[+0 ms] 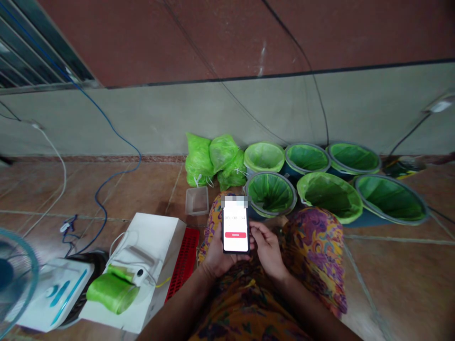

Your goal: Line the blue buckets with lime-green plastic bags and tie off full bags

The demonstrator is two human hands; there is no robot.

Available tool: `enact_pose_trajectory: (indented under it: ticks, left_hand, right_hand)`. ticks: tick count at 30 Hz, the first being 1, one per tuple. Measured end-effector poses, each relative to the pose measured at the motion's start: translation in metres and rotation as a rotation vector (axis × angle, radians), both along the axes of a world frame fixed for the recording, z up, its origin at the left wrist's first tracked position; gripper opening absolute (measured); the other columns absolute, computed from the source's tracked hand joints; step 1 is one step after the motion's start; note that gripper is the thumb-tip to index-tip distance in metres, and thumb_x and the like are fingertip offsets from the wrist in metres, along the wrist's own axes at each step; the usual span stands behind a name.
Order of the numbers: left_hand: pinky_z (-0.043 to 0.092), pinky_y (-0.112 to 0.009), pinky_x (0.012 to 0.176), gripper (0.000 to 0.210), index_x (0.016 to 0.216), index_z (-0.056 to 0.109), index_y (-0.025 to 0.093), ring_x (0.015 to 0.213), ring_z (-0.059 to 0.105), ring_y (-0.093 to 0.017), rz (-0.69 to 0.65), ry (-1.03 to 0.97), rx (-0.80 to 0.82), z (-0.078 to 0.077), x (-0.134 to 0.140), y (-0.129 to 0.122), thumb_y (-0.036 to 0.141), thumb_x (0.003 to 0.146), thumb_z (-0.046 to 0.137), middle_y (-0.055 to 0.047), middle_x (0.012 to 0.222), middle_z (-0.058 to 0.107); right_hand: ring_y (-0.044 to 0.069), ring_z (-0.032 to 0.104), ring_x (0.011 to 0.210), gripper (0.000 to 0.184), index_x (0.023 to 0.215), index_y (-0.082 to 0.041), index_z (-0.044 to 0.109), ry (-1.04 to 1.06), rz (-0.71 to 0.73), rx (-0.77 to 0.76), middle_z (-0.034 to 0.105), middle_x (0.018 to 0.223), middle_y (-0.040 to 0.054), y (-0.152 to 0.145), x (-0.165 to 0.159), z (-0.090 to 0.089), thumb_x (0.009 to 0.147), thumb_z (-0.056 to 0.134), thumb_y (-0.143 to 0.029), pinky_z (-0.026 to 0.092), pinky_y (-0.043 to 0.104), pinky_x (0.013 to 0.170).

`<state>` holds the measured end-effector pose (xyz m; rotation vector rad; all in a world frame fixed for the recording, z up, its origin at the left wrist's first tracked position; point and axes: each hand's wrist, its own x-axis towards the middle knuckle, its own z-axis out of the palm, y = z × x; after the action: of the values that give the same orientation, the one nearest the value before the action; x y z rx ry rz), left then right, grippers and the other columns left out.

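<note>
A smartphone (236,241) with a lit white screen, timer-like digits and a red button lies in my left hand (217,258). The fingers of that hand wrap beneath it and show along its right edge. Close beside that edge is my right hand (268,246), its fingers curled in with the thumb against them. I see nothing held in it; whether its fingertips touch the phone I cannot tell. Both hands are above my lap, in patterned cloth (316,251).
Several bins with green liners (270,194) stand ahead right, beside tied green bags (199,158) and a clear tub (197,201). At left are a white box (159,237) bearing a green bag roll (112,291), a red basket (183,255), a fan (16,279) and a blue cable (117,132).
</note>
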<state>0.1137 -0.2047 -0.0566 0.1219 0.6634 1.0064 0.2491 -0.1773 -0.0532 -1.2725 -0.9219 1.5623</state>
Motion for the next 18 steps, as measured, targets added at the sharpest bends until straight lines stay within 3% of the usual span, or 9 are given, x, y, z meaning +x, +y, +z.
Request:
enact_pose_trajectory:
  ticks: [8, 18]
  left_hand:
    - [0.056, -0.034, 0.061, 0.068, 0.113, 0.069, 0.012, 0.081, 0.069, -0.026, 0.023, -0.038, 0.063, -0.001, -0.0027, -0.0015, 0.062, 0.093, 0.026, -0.015, 0.096, 0.073]
    - [0.054, -0.034, 0.064, 0.062, 0.113, 0.067, 0.012, 0.082, 0.068, -0.026, 0.021, -0.064, 0.077, -0.0035, -0.0036, -0.0027, 0.057, 0.095, 0.029, -0.014, 0.098, 0.073]
  right_hand:
    - [0.009, 0.051, 0.053, 0.021, 0.092, -0.019, 0.068, -0.02, 0.062, 0.137, 0.069, 0.08, 0.0015, -0.0008, -0.0014, -0.0031, 0.079, 0.059, -0.032, 0.041, 0.02, 0.047]
    - [0.009, 0.05, 0.052, 0.022, 0.096, -0.019, 0.068, -0.053, 0.066, 0.173, 0.07, 0.081, 0.0025, -0.002, -0.0008, -0.009, 0.081, 0.058, -0.033, 0.04, 0.022, 0.047]
